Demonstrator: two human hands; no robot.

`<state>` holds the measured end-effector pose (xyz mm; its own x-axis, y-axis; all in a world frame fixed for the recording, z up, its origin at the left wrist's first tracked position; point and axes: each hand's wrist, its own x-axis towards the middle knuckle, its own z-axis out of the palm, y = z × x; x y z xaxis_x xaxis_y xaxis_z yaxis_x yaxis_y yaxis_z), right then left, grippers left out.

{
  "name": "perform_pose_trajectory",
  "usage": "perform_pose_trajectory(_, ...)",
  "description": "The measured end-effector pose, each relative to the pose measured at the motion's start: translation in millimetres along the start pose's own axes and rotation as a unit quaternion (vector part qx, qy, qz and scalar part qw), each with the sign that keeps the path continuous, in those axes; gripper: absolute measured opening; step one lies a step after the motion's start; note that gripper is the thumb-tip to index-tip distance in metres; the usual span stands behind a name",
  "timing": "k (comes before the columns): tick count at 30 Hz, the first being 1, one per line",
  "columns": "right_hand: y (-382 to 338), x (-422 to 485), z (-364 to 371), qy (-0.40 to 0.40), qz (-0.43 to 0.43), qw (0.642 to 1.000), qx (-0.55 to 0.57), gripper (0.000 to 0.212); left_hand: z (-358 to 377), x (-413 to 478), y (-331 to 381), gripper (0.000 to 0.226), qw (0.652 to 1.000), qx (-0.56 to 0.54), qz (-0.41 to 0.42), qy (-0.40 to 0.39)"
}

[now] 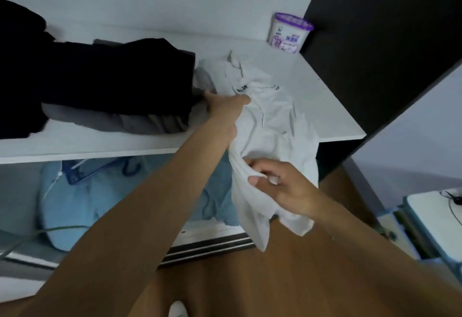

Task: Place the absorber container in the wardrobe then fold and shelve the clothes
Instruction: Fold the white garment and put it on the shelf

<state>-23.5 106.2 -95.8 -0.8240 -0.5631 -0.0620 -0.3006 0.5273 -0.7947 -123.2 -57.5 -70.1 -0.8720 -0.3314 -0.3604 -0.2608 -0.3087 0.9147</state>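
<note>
Judging white shirt (270,126) light, limp, apt to slide: half on the wardrobe shelf (325,106), half overhanging; right hand (282,186) pinches a lower fold, left hand (225,106) lies on it, grip indeterminate; best held at shoulders.

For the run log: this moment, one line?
absorber container: on shelf | white shirt: draped over shelf edge | left hand: on shirt | right hand: pinches shirt

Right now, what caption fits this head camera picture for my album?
Left hand rests on, right hand pinches, a white shirt half on the wardrobe shelf; absorber container stands behind.
</note>
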Motion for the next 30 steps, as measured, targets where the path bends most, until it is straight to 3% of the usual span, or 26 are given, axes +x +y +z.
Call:
perform_pose_trajectory(2, -5.7, -10.1, -5.9, -0.051, 0.011, 0.998, 0.038, 0.019, -1.6, -10.7, -7.4, 0.057, 0.991, 0.101, -0.024, -0.085)
perform_pose_trajectory(4, -3.1, -21.5, -21.7, -0.044, 0.036, 0.994, 0.092, 0.014, -1.4, -30.0, -12.5, 0.023, 0.981, 0.11, -0.034, -0.154)
perform_pose_trajectory(5, 2.0, -27.8, -32.8, 0.013, 0.049, 0.992, 0.117, 0.013, -0.3, -42.9, -15.4, 0.005, 0.98, 0.123, -0.031, -0.154)
perform_pose_trajectory(6, 10.5, -34.3, -46.2, 0.102, 0.062, 0.983, 0.138, 0.015, 1.1, -53.7, -20.2, 0.008, 0.977, 0.153, -0.014, -0.148)
perform_pose_trajectory(8, 38.0, -47.0, -74.6, 0.291, 0.113, 0.931, 0.192, 0.014, 7.0, -75.9, -32.8, 0.014, 0.973, 0.167, 0.014, -0.162)
perform_pose_trajectory(10, 64.9, -60.9, -95.2, 0.333, 0.22, 0.866, 0.303, 0.049, 11.4, -102.4, -47.7, 0.013, 0.973, 0.149, 0.021, -0.177)
perform_pose_trajectory(12, 93.1, -76.2, -107.1, 0.243, 0.305, 0.824, 0.41, 0.091, 16.4, -125.4, -64.8, 0.021, 0.963, 0.171, 0.038, -0.203)
perform_pose_trajectory(13, 105.0, -83.7, -107.6, 0.165, 0.307, 0.815, 0.463, 0.1, 19.3, -139.0, -72.4, 0.023, 0.955, 0.194, 0.052, -0.217)
perform_pose_trajectory(15, 117.1, -99.3, -96.5, 0.0, 0.264, 0.793, 0.549, 0.096, 23.3, -163.0, -90.2, 0.025, 0.937, 0.252, 0.074, -0.229)
perform_pose_trajectory(16, 117.5, -105.1, -87.4, -0.029, 0.243, 0.788, 0.565, 0.085, 23.0, -171.2, -100.3, 0.026, 0.929, 0.28, 0.075, -0.228)
perform_pose_trajectory(21, 117.7, -126.1, -52.3, 0.106, 0.198, 0.8, 0.556, 0.04, 4.0, -211.9, -154.2, 0.037, 0.918, 0.336, -0.003, -0.212)
perform_pose_trajectory(24, 117.4, -137.6, -49.5, 0.127, 0.159, 0.848, 0.489, 0.013, -12.5, -227.7, -178.6, 0.062, 0.931, 0.278, -0.064, -0.228)
perform_pose_trajectory(27, 108.3, -148.7, -53.6, 0.114, 0.122, 0.893, 0.418, 0.011, -3.4, -236.1, -185.4, 0.081, 0.953, 0.192, 0.008, -0.235)
perform_pose_trajectory(30, 95.9, -157.4, -53.8, 0.101, 0.101, 0.915, 0.378, 0.025, 21.4, -238.9, -173.4, 0.06, 0.965, 0.16, 0.063, -0.2)
